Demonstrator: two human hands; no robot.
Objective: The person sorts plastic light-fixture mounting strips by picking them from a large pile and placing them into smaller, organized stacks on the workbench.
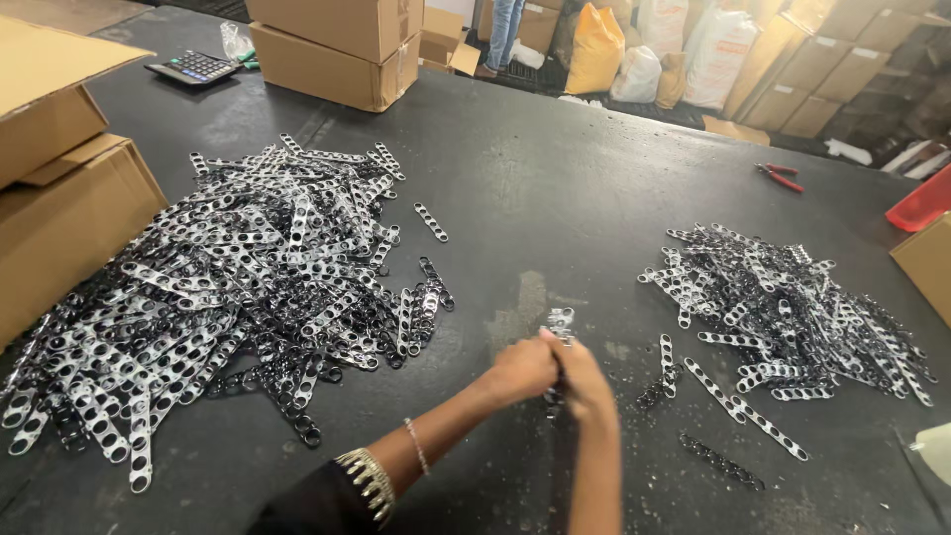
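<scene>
A dark grey table (555, 178) fills almost the whole view, its top scuffed and dusty. At the far edge stand stacked cardboard boxes (337, 45), and two more brown cartons (59, 198) sit at the left edge, one with its flap open. Beyond the table, far right, are bulging sacks (674, 50) and further stacked cartons.

On the left half of the table lies a big heap of shiny metal strips (228, 287), each flat, narrow and punched with a row of round holes; it spreads from the cartons toward the middle. On the right lies a smaller heap of the same strips (792, 307), with a few loose strips (738, 406) scattered on its near side.

Between the two heaps, near the person, both hands meet. The left hand (520, 372) and the right hand (584, 381) are closed together around a small bundle of strips (560, 325), whose upper ends stick out above the fingers while the lower ends show below the hands. The hands are blurred, so the exact finger hold cannot be told. The left arm wears a thin bracelet (418, 446) and a dark sleeve with a trimmed cuff (369, 481).

Smaller things lie far off: a calculator (195, 67) at the far left and red-handled pliers (781, 176) at the far right.
</scene>
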